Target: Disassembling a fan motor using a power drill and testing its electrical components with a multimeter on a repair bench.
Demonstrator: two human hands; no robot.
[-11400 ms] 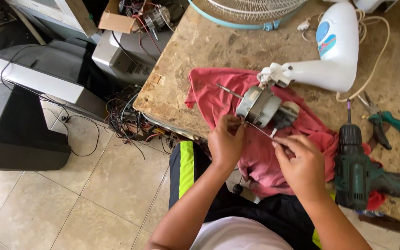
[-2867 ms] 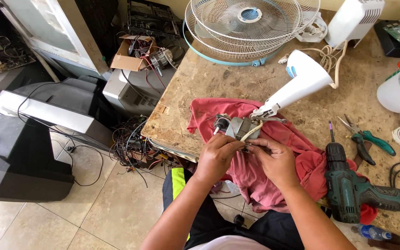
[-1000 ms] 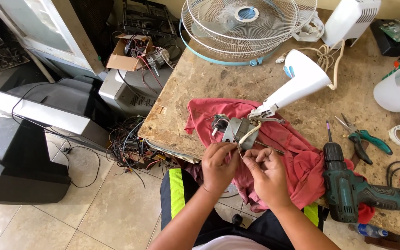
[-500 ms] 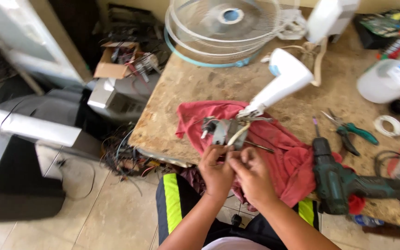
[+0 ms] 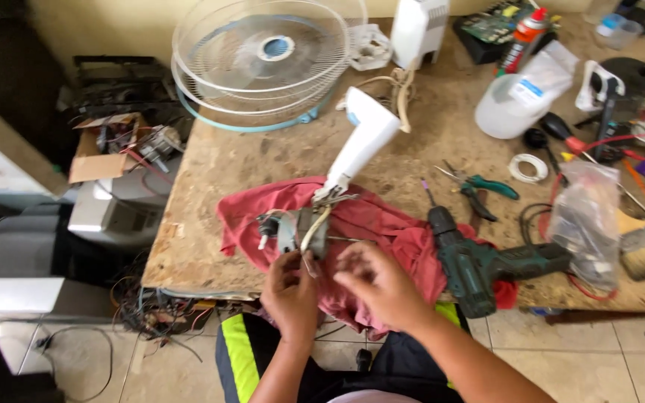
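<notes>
While the fan motor (image 5: 298, 231) lies on the red cloth (image 5: 382, 224) at the table edge (image 5: 188, 265), your left hand (image 5: 290, 295) grips its underside; your right hand (image 5: 378, 283) hovers half-curled, holding nothing visible. It looks heavy and stiff, so hold the metal body, not the thin wires.

The right hand (image 5: 378, 283) is motion-blurred; the left hand (image 5: 291, 295) hides the fan motor's (image 5: 301, 231) lower edge.
</notes>
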